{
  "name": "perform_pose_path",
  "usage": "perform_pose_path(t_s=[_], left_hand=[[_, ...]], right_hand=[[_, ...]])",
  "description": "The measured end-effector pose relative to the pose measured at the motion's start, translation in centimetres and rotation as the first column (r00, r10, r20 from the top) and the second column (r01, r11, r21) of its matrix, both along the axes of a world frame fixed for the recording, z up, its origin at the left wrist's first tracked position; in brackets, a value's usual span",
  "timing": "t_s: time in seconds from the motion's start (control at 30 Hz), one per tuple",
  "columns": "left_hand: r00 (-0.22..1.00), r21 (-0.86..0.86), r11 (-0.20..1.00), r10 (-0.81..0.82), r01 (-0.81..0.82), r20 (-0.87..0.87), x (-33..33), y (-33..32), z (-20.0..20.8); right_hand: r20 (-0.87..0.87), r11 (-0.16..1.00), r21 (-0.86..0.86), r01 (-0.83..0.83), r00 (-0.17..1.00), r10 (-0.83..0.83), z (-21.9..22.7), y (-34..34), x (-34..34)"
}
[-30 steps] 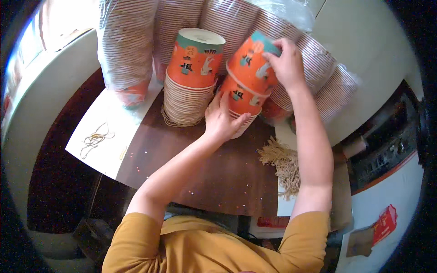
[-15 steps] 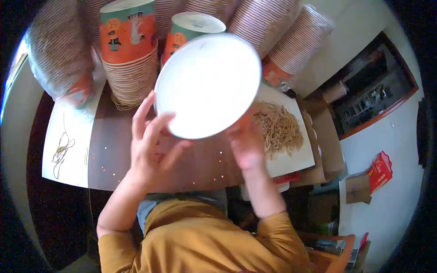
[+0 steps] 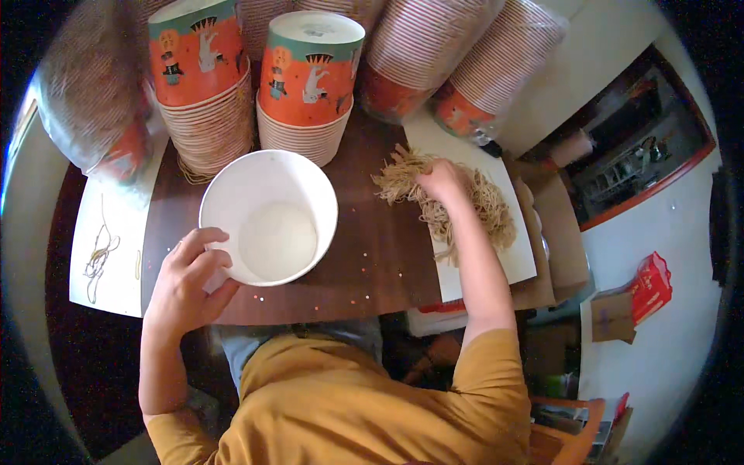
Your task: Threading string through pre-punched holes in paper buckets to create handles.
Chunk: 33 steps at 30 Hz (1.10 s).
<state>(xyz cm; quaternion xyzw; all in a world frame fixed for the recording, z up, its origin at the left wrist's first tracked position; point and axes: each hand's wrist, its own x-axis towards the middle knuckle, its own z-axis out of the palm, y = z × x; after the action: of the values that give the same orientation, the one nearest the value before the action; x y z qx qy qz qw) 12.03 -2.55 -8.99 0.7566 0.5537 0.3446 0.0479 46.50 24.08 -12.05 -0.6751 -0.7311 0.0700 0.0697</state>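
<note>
Our left hand (image 3: 190,277) is pinching the tub (image 3: 231,205) by its rim, probably steadying it; our right hand (image 3: 444,183) is resting among cords (image 3: 488,208), its grip we cannot tell.

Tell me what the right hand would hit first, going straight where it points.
The right hand would probably first meet the tan strings just beyond it, though depth there is hard to judge.

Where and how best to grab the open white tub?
Probably pinch the left rim of the tub, coming from the person's left: its wide mouth faces the camera, leaving a thin edge that a thumb and fingers can straddle. The left hand is at that side.
</note>
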Motion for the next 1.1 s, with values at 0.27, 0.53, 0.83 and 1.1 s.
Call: perform_pose_path(t_s=[0.27, 0.53, 0.83, 1.1], left_hand=[[0.978, 0.008, 0.989, 0.144, -0.147, 0.149, -1.4, -0.2, 2.3], [0.946, 0.129, 0.99, -0.095, 0.058, 0.31, 1.3, 5.7, 5.6], [0.931, -0.027, 0.993, -0.101, 0.118, 0.352, 3.4, 10.1, 6.5], [0.879, -0.201, 0.955, -0.101, 0.216, 0.466, 9.9, 15.8, 5.6]], right_hand=[[-0.454, 0.921, 0.282, -0.267, 0.809, 0.374, 6.1, -0.7, 0.3], [-0.552, 0.852, 0.205, -0.481, 0.662, 0.506, 13.9, -1.2, -4.3], [-0.242, 0.824, 0.016, -0.567, 0.797, 0.553, 16.0, -0.5, -6.4], [-0.728, 0.837, 0.029, -0.547, 0.562, 0.393, 13.0, -3.1, -5.8]])
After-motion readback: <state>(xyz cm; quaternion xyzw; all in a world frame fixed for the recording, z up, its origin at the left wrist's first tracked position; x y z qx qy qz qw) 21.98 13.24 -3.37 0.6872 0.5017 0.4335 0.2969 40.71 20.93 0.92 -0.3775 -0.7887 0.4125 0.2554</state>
